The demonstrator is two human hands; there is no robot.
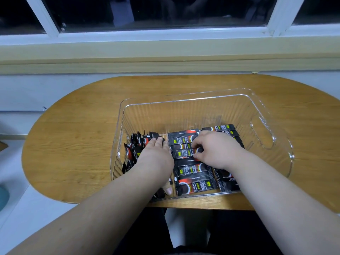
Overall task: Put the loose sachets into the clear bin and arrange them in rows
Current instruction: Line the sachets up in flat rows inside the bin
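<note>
A clear ribbed plastic bin (207, 96) stands on the wooden table. Inside it lie several black coffee sachets. One row runs down the middle (193, 172), another sits on the right (226, 129), and a bunch stands on edge at the left (136, 146). My left hand (156, 155) rests flat on the left bunch, fingers spread over the sachet tops. My right hand (215, 148) is in the bin's middle, its fingertips pinching the end of a middle-row sachet (184, 152).
The oval wooden table (73, 144) sits against a wall under a window sill (165, 52). The bin has a cut-out handle (263, 135) on its right side. A teal object (2, 197) shows at the far left edge.
</note>
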